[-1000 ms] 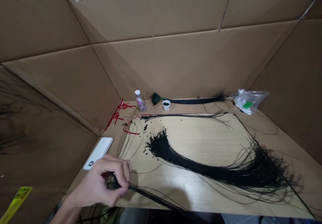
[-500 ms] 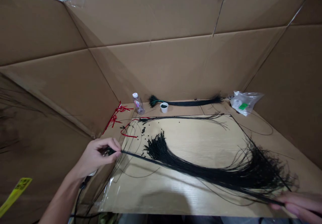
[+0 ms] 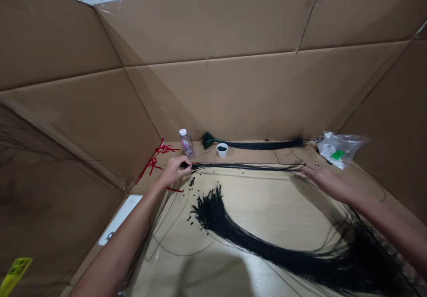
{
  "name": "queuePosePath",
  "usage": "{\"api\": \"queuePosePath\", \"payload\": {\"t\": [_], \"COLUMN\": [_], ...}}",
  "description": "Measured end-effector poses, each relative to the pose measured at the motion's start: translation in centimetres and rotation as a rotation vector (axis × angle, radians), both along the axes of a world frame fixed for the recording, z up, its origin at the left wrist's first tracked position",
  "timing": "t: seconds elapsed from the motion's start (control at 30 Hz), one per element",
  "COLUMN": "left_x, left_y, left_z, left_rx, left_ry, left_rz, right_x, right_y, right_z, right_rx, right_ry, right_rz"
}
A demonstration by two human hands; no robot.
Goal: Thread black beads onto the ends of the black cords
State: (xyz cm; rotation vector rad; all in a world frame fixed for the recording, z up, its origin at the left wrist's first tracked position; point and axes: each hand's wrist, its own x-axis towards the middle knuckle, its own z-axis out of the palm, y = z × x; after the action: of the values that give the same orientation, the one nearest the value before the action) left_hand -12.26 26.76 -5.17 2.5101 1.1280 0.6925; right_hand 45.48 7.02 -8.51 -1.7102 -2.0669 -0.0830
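Reading left to right. One yellow strip at the lower left edge, then one white slab (phone, probably) beside my left forearm. Red ties lie along the foot of the left cardboard wall, too tangled to count; one more red end pokes out below my left hand.

Left hand: thumb and fingers pinched together on the knobbly left end of the thin bundle, no gap I can see. Just behind it, one bottle, upright, white cap.

The thin bundle runs right from that pinch, long axis left-right, almost straight, along the far side of the board. The left hand has one end and the right hand is at the other, so neither is nearer overall. Black bits are scattered below its left end (more than ten, too small for an exact count).

Behind the thin bundle: one cup with dark bits inside, and one rear bundle, roughly parallel. In front: one big bundle, curving down to the right. Three bundles total, if the thin one is single (can't tell).

Right hand: fingertips at the frayed right end; can't tell whether they're closed on it. One clear bag behind it.
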Motion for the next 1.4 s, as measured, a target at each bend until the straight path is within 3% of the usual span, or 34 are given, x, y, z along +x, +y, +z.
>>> {"api": "queuePosePath", "payload": {"t": [0.2,0.37,0.5,0.63,0.77,0.87,1.0,1.07,1.13,1.27,1.4], "left_x": [0.5,0.6,1.1,1.9,2.5,3.1,5.2,6.9,8.5,10.2,10.3], "left_y": [3.5,4.0,3.6,3.1,2.3,0.1,-5.6,-8.5,-10.5,-11.5,-11.0], "left_z": [-3.3,-4.5,-4.2,-3.7,-2.1,0.0,1.8,1.4,0.5,-1.2,-1.1], "left_rx": [0.089,0.169,0.210,0.228,0.237,0.245,0.207,0.162,0.129,0.122,0.133], "left_ry": [0.156,0.274,0.363,0.426,0.455,0.446,0.417,0.412,0.415,0.430,0.418], "left_rz": [-0.053,-0.125,-0.164,-0.178,-0.177,-0.157,-0.229,-0.344,-0.444,-0.504,-0.502], "right_x": [2.0,2.6,2.1,1.5,1.0,-0.1,-5.6,-10.4,-15.7,-23.6,-26.2], "right_y": [5.5,6.9,6.7,6.4,6.2,5.0,0.4,-2.5,-4.9,-6.9,-6.6], "right_z": [-3.1,-5.6,-6.7,-6.7,-5.5,-3.9,-1.4,-0.4,-0.1,-1.6,-3.6], "right_rx": [-0.152,-0.202,-0.206,-0.191,-0.153,-0.102,-0.073,-0.119,-0.308,-0.383,-0.324], "right_ry": [-0.179,-0.267,-0.307,-0.320,-0.284,-0.202,-0.016,0.106,0.425,0.573,0.567], "right_rz": [0.087,0.076,0.074,0.095,0.064,-0.002,-0.012,0.030,0.068,0.107,0.042]}}
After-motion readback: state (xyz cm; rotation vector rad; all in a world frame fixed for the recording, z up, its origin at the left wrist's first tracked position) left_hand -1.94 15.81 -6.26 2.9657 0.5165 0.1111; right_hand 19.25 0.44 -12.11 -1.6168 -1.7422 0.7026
